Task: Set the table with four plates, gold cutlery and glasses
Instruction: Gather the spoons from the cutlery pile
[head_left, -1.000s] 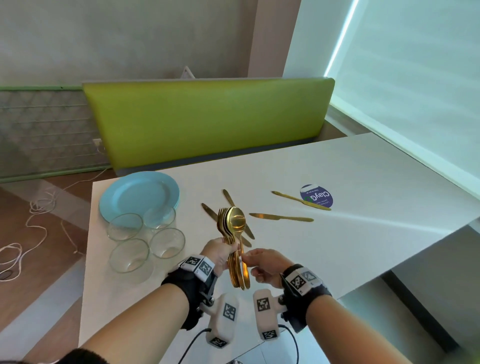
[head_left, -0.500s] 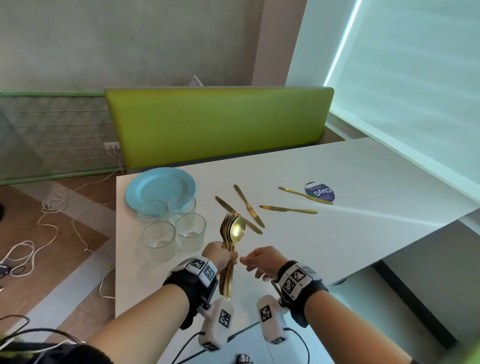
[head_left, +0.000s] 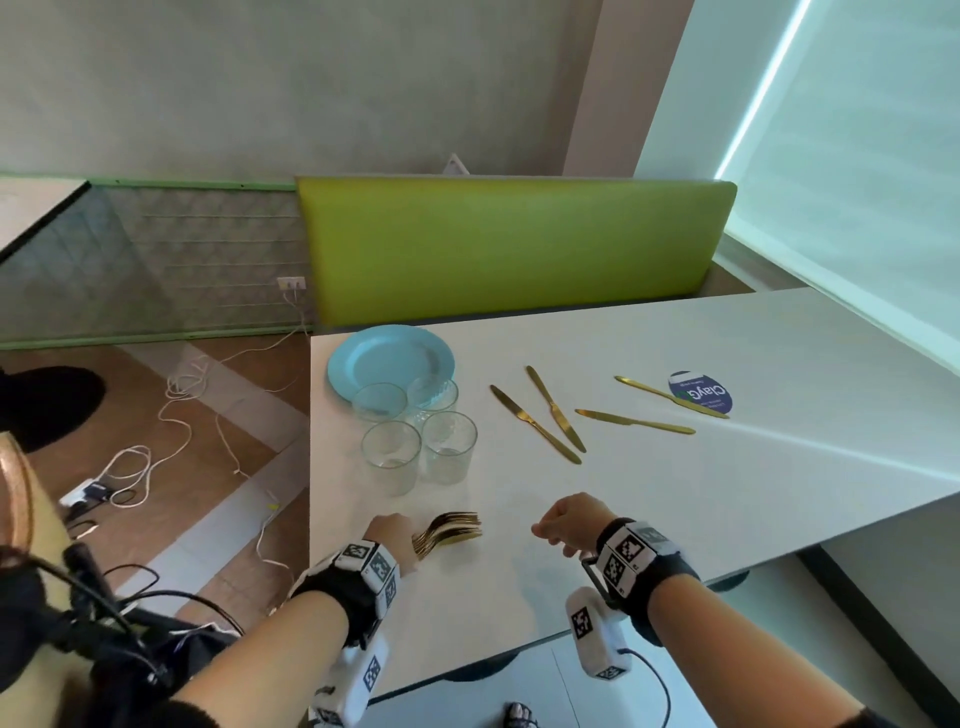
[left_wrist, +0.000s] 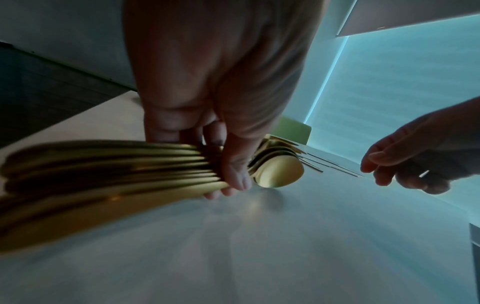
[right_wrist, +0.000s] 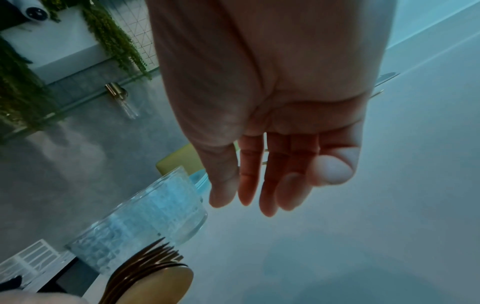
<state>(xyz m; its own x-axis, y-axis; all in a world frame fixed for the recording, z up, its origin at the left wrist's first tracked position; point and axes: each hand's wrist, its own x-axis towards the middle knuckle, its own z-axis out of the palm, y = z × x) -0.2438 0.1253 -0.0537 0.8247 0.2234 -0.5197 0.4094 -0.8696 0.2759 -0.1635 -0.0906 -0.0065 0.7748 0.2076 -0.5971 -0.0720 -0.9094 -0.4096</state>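
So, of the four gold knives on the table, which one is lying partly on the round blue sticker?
The rightmost knife: its blade end overlaps the blue sticker. The other three lie wholly on bare white table.

I note a black wrist strap (head_left: 337, 592) on the left forearm, carrying a white band printed with black-and-white square fiducial markers. Below it hangs a white camera housing (head_left: 358, 680) bearing the same kind of marker. The right wrist strap (head_left: 649, 571) is likewise black with a white marker band, and its white camera housing (head_left: 597, 642) shows two markers. A thin black cable (head_left: 660, 691) loops away from that housing. Both forearms are bare; I see dark sleeve edges (head_left: 192, 714) at the bottom frame border.
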